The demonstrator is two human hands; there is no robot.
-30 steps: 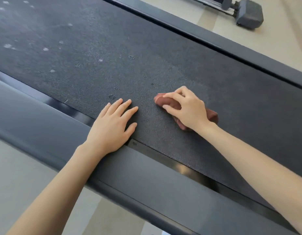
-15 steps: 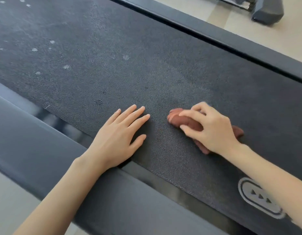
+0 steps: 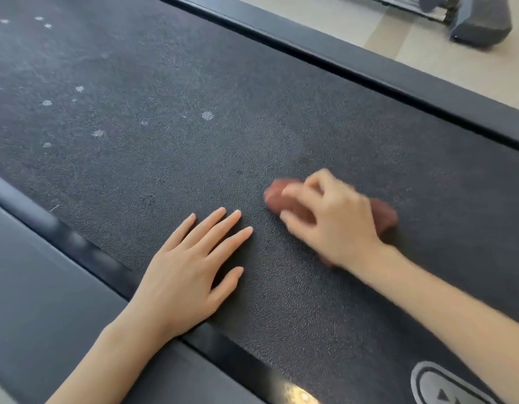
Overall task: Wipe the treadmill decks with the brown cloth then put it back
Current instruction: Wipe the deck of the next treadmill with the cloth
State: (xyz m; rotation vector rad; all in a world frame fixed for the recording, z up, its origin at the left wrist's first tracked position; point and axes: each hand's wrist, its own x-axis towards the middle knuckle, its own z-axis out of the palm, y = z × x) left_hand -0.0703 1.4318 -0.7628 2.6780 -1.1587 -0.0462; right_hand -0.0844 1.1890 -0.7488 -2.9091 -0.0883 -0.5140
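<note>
A dark, textured treadmill deck is seen from above, running diagonally across the view. A brown cloth is bunched up on the deck, roughly midway between its near and far edges. The cloth is covered by the right hand, which is pressed down on it. The fingers are curled over the cloth and grip it, with the thumb tucked against its near side. One end of the cloth is seen past the fingertips, the other behind the back of the hand. This hand and the cloth are blurred.

The left hand is laid flat on the deck just beside the cloth, apart from it. Its fingers are straight, slightly spread and released, and nothing is held. Its wrist is placed over the near edge of the deck, where a smooth dark rail is seen.

Small pale spots are scattered over the deck towards the far left corner. A grey oval mark with small triangles is printed on the deck at the near right. A second dark rail is set along the far edge. Beyond it, pale floor is seen, with a grey machine foot resting on it.
</note>
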